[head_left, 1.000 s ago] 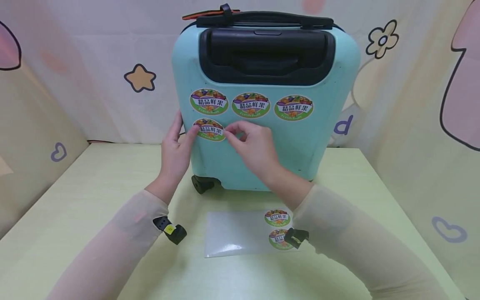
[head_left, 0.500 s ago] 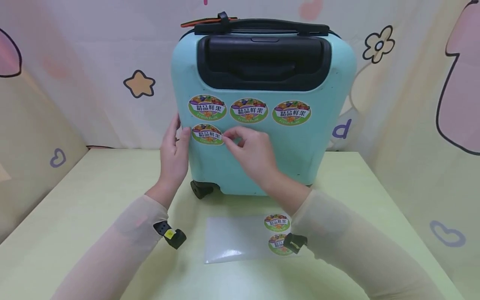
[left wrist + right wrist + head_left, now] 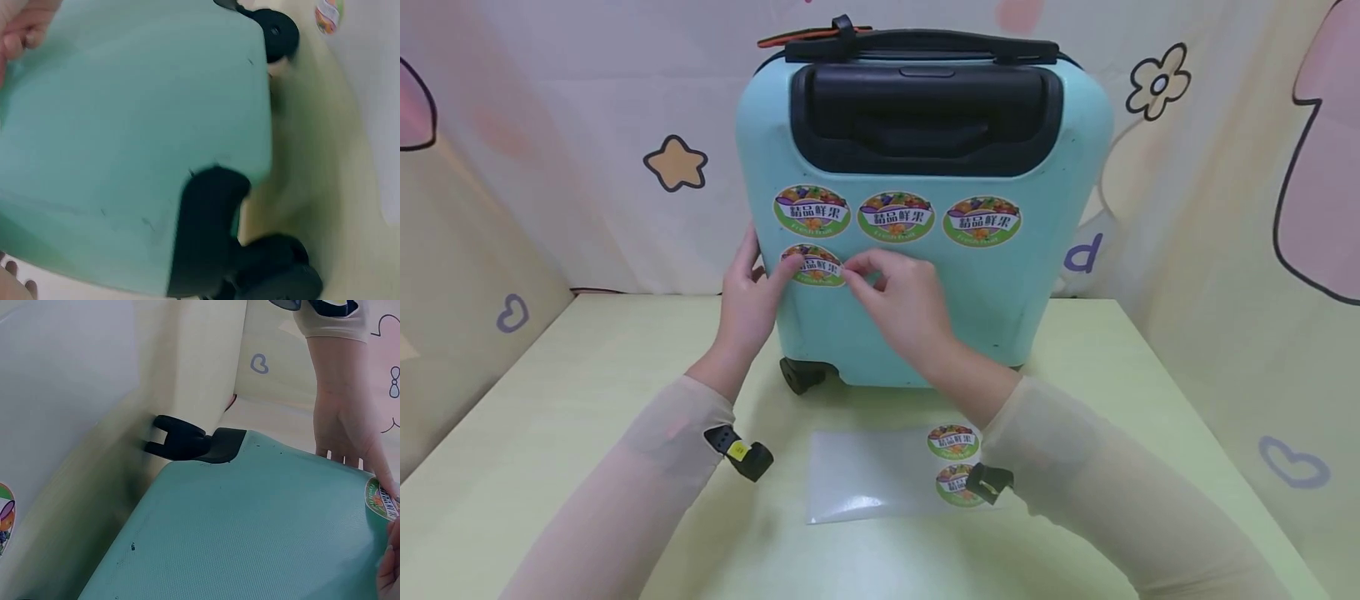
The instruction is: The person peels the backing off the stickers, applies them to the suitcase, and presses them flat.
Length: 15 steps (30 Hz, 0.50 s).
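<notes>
A light teal suitcase [image 3: 925, 325] stands upright, with a row of three oval fruit stickers, such as the middle sticker [image 3: 897, 217], on its face. Below the row's left end is a fourth sticker [image 3: 822, 267] of the same kind. My left hand [image 3: 748, 300] rests along the suitcase's left side, fingers on the side and thumb pressing this sticker's left part. My right hand [image 3: 906, 300] pinches its right edge between thumb and forefinger. In the right wrist view, the left thumb lies over the sticker [image 3: 380, 499] while the other left fingers go behind the suitcase edge.
On the table [image 3: 625, 400] in front of the suitcase lies a glossy backing sheet [image 3: 872, 475] with two stickers, such as the upper sticker [image 3: 953, 442], at its right. A black wheel [image 3: 801, 377] shows at the suitcase's lower left. Printed cloth [image 3: 587, 100] hangs behind.
The left thumb lifted off the sticker's left part half a second ago and now presses on it again. My right hand keeps its pinch at the right edge.
</notes>
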Tool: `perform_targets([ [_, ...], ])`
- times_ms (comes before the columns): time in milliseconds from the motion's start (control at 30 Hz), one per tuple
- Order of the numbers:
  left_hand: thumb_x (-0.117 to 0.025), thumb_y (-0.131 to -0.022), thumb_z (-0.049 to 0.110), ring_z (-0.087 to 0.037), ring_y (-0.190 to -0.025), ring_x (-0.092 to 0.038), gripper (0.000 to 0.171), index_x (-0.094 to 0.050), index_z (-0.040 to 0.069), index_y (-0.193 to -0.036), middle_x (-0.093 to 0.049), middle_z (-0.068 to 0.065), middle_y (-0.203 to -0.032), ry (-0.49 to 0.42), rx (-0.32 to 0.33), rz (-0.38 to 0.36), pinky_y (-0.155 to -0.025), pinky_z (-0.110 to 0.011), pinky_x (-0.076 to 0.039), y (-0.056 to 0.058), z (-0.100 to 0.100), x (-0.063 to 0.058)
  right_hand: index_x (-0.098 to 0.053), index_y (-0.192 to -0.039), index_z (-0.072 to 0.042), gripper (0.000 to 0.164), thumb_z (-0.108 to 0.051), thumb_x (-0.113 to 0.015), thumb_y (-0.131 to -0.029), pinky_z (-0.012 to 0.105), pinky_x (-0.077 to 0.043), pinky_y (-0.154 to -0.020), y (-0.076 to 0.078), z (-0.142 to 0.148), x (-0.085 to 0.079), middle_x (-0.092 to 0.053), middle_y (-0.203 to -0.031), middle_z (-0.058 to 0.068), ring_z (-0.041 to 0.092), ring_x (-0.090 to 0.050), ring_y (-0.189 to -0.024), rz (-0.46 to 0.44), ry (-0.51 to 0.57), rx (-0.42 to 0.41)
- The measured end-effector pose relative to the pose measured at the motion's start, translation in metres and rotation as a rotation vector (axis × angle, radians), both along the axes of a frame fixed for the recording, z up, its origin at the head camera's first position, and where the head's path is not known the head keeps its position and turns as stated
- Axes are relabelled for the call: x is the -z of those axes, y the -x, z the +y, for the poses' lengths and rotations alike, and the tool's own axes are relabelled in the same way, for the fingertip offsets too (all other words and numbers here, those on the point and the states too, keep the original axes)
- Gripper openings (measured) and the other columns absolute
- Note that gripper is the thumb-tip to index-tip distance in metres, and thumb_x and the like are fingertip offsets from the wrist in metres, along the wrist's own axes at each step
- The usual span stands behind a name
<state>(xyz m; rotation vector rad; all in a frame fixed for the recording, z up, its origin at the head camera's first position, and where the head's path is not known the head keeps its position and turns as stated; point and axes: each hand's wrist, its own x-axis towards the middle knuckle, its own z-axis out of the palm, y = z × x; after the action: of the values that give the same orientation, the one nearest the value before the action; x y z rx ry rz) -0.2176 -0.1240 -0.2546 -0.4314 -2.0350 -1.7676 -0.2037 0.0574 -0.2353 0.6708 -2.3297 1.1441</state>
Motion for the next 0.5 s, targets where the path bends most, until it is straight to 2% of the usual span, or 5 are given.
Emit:
perform_targets([
  [133,-0.063,-0.090,0.024,-0.013,-0.131,-0.031,0.066,-0.030,0.016,-0.146,-0.038,0.001,-0.144,0.061,-0.021,0.025,-0.104,-0.040,-0.028,0.001,-0.004,0.005,-0.071,-0.095,-0.008,0.014,-0.019,-0.064,-0.089,0.024,-0.042,-0.051,-0.001,0.001,-0.001,-0.069,-0.088,-0.001,0.009,-0.051,-0.056,0.007,-0.015,0.004],
  [267,-0.068,-0.086,0.021,-0.012,-0.132,-0.029,0.073,-0.028,0.019,-0.147,-0.036,0.004,-0.146,0.102,-0.016,0.043,-0.105,-0.041,-0.026,0.015,-0.011,0.019,-0.071,-0.095,-0.008,0.015,-0.019,-0.064,-0.089,0.024,-0.042,-0.051,-0.002,0.001,-0.002,-0.069,-0.088,-0.001,0.010,-0.051,-0.056,0.013,-0.018,0.008],
  [367,-0.073,-0.082,0.023,-0.010,-0.132,-0.027,0.084,-0.021,0.026,-0.148,-0.032,0.008,-0.147,0.192,-0.040,0.070,-0.106,-0.041,-0.025,0.024,-0.016,0.031,-0.071,-0.096,-0.008,0.015,-0.019,-0.064,-0.089,0.024,-0.042,-0.051,-0.001,0.001,-0.001,-0.069,-0.088,-0.001,0.010,-0.051,-0.056,0.017,-0.022,0.011],
  [433,-0.074,-0.080,0.028,-0.012,-0.136,-0.021,0.092,-0.015,0.026,-0.150,-0.023,0.005,-0.151,0.287,-0.103,0.150,-0.108,-0.043,-0.021,0.022,-0.017,0.037,-0.071,-0.096,-0.008,0.015,-0.019,-0.064,-0.089,0.024,-0.043,-0.052,-0.001,0.002,0.000,-0.069,-0.088,-0.001,0.010,-0.051,-0.057,0.019,-0.025,0.012],
  [500,-0.072,-0.082,0.033,-0.020,-0.138,-0.017,0.091,-0.013,0.024,-0.150,-0.017,-0.005,-0.153,0.413,-0.194,0.318,-0.108,-0.047,-0.019,0.019,-0.018,0.040,-0.071,-0.096,-0.008,0.015,-0.019,-0.065,-0.089,0.024,-0.043,-0.053,-0.001,0.002,0.000,-0.069,-0.089,0.000,0.010,-0.052,-0.058,0.020,-0.029,0.013],
])
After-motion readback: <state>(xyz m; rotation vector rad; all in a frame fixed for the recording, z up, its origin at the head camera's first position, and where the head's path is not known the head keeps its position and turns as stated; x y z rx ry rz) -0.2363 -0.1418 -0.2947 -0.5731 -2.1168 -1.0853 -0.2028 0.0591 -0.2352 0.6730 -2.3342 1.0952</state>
